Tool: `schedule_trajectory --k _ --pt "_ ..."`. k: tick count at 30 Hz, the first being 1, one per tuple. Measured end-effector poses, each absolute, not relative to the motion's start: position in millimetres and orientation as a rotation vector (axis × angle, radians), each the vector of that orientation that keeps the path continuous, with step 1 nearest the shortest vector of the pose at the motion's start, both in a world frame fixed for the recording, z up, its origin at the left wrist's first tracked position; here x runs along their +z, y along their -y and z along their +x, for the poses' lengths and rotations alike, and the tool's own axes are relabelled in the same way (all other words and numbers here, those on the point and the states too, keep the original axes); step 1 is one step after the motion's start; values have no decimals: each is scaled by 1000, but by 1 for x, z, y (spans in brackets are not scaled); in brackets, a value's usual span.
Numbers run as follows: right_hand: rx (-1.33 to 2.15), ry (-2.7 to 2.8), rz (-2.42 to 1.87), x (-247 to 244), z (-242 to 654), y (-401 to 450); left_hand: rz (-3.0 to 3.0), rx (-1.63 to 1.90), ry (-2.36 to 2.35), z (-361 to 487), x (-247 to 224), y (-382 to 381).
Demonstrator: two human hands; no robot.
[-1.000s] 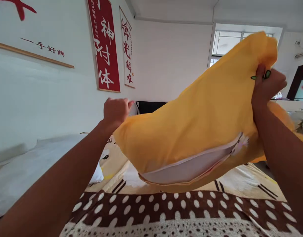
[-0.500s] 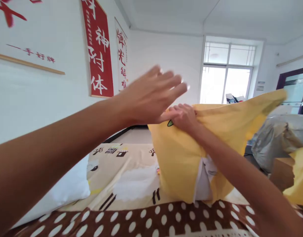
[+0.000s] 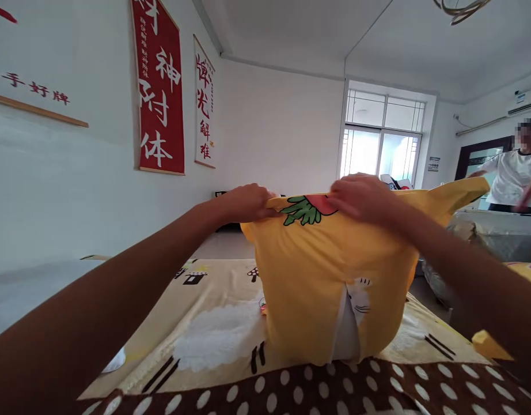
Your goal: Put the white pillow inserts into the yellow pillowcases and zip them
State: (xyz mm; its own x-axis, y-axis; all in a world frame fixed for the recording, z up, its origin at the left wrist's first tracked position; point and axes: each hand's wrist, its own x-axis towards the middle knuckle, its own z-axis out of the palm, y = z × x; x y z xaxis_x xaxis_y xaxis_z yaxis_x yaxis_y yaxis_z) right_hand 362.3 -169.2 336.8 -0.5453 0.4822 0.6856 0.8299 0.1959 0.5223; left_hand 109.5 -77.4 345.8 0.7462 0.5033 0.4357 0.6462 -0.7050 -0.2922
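Note:
A yellow pillowcase (image 3: 308,276) with a red-and-green plant print and a cat print stands upright on the bed. Through a slit low on its near side shows a white pillow (image 3: 345,331). My left hand (image 3: 251,203) is closed on the pillowcase's top left corner. Farther right, my right hand (image 3: 364,197) grips the top edge beside the red print, its fingers slightly blurred. One loose corner of the cloth sticks out to the right beyond that hand.
The bed is spread with a beige patterned blanket (image 3: 222,328) and a brown polka-dot border (image 3: 287,389). White bedding (image 3: 115,362) peeks out behind my left forearm. A person (image 3: 514,173) stands at far right, behind plastic-wrapped items (image 3: 490,236). Scrolls hang on the left wall.
My left hand has come down from above the pillowcase and taken its left corner. My right hand has slid right along the top edge. A person has come into view at right.

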Motion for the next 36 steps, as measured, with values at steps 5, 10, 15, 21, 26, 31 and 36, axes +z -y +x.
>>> schedule_trajectory --k 5,10,15,21,26,31,36 --pt "-1290 1973 -1452 330 443 212 -2461 -588 976 99 344 59" --pt "-1320 1996 -1359 302 488 230 -2461 -565 1007 91 338 47" --pt "-1240 1786 -1452 293 484 211 -2346 -756 794 99 336 53" --pt "-674 1553 -1388 295 410 170 -2229 -1010 950 134 322 73" --pt "-1001 1407 -1474 325 405 160 -2025 -1153 1141 111 347 67" --pt "-1305 1395 -1477 361 428 168 -1814 -1182 1214 91 385 74" --pt "-1070 1472 -1418 370 424 163 -1874 -1290 1157 90 388 71"
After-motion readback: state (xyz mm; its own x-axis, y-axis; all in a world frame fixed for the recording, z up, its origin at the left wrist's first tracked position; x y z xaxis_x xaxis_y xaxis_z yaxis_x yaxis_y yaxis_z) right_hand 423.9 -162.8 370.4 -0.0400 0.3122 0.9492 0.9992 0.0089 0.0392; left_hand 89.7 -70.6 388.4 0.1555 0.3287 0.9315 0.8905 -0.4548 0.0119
